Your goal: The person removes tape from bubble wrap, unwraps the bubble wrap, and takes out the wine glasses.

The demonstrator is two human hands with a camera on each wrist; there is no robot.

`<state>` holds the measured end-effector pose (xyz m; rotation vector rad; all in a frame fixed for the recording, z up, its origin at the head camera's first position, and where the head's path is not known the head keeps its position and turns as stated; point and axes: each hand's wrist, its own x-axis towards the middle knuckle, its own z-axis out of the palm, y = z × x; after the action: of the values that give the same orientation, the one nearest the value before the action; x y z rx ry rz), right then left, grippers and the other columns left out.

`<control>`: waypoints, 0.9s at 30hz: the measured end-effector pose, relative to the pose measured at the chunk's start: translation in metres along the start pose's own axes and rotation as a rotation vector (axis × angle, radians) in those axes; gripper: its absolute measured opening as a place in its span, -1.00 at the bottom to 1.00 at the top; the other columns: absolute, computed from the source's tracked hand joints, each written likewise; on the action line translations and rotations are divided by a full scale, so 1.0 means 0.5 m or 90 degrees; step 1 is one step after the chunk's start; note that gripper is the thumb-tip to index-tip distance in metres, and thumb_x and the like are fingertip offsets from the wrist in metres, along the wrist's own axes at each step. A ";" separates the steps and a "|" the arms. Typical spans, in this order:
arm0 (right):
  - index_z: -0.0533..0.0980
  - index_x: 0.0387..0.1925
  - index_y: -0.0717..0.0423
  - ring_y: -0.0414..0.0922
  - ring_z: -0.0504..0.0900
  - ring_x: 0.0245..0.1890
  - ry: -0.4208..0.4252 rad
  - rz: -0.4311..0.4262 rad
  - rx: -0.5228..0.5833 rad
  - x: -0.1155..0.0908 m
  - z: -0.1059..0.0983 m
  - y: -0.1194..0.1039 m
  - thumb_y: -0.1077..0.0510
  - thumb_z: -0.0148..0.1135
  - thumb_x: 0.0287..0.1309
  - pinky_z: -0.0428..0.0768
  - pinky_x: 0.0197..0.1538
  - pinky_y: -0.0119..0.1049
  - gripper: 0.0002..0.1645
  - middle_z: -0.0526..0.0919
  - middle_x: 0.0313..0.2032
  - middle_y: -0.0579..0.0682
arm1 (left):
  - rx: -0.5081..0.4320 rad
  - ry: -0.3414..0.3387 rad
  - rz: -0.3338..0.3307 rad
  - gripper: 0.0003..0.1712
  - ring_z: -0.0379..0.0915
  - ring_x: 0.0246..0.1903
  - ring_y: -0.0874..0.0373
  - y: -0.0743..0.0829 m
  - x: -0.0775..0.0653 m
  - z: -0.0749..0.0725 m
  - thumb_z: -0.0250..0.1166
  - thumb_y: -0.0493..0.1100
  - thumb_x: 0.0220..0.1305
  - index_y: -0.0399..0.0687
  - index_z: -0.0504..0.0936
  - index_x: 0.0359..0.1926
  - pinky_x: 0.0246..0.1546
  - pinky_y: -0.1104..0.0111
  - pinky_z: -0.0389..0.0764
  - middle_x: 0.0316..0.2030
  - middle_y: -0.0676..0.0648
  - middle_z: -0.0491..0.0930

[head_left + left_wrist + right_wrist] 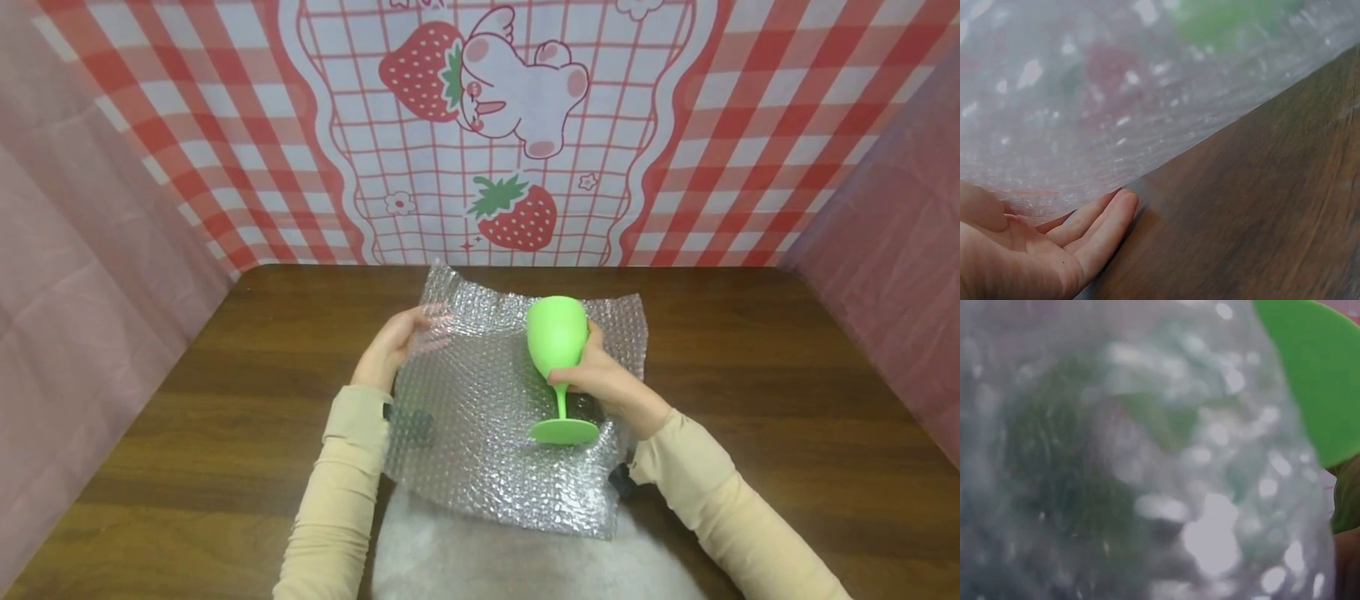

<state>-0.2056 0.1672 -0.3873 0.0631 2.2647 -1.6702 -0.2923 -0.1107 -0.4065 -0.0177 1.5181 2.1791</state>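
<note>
In the head view a bright green goblet (555,337) stands upright over a clear sheet of bubble wrap (472,425). My right hand (603,375) grips the goblet from the right, around its lower bowl and the top of the stem. My left hand (397,342) is at the sheet's left edge, its fingers seen through the plastic. In the left wrist view the left fingers (1107,231) lie nearly straight beneath the bubble wrap's edge. The goblet's green foot (1319,381) shows in the right wrist view, where bubble wrap (1147,487) hides most else.
Both hands are over a dark brown wooden table (247,400). A red-and-white checked cloth with strawberries (517,218) hangs behind its far edge, and pink curtains (97,250) flank it. Pale fluffy material (480,558) is below the sheet's near edge.
</note>
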 end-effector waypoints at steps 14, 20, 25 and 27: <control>-0.56 0.32 0.07 0.00 0.56 -0.29 0.016 -0.059 0.014 -0.015 -0.013 -0.016 0.41 0.17 -0.19 0.58 -0.21 -0.29 0.30 0.00 0.16 0.45 | -0.035 0.024 -0.004 -0.39 0.41 -0.16 0.10 0.008 -0.009 0.013 -0.34 -0.45 0.22 -0.37 0.01 0.33 0.26 0.11 0.22 0.18 -0.26 0.21; -0.55 0.32 0.05 0.13 0.45 -0.12 0.016 -0.071 0.044 -0.020 -0.019 -0.022 0.42 0.15 -0.19 0.56 -0.07 -0.15 0.29 -0.08 0.22 0.43 | -0.032 0.011 -0.003 -0.39 0.43 -0.22 0.14 0.008 -0.006 0.008 -0.36 -0.46 0.21 -0.38 -0.03 0.33 0.27 0.11 0.21 0.03 -0.19 0.32; -0.46 0.33 0.03 0.12 0.39 -0.06 0.016 -0.086 0.088 -0.027 -0.023 -0.031 0.44 0.15 -0.20 0.52 -0.03 -0.12 0.25 -0.01 0.20 0.37 | -0.038 0.007 0.000 -0.39 0.42 -0.21 0.14 0.002 0.000 0.002 -0.37 -0.46 0.22 -0.38 -0.04 0.34 0.28 0.11 0.19 0.02 -0.19 0.33; -0.42 0.33 0.04 0.08 0.36 -0.04 0.016 -0.092 0.107 -0.030 -0.025 -0.036 0.45 0.14 -0.18 0.53 -0.04 -0.17 0.21 0.02 0.18 0.34 | -0.031 0.006 0.002 -0.39 0.42 -0.18 0.13 -0.001 0.002 0.000 -0.37 -0.45 0.22 -0.39 -0.04 0.34 0.27 0.11 0.20 0.09 -0.23 0.28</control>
<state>-0.1983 0.1757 -0.3629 -0.0424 2.1881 -1.9429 -0.2929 -0.1104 -0.4073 -0.0412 1.4699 2.2209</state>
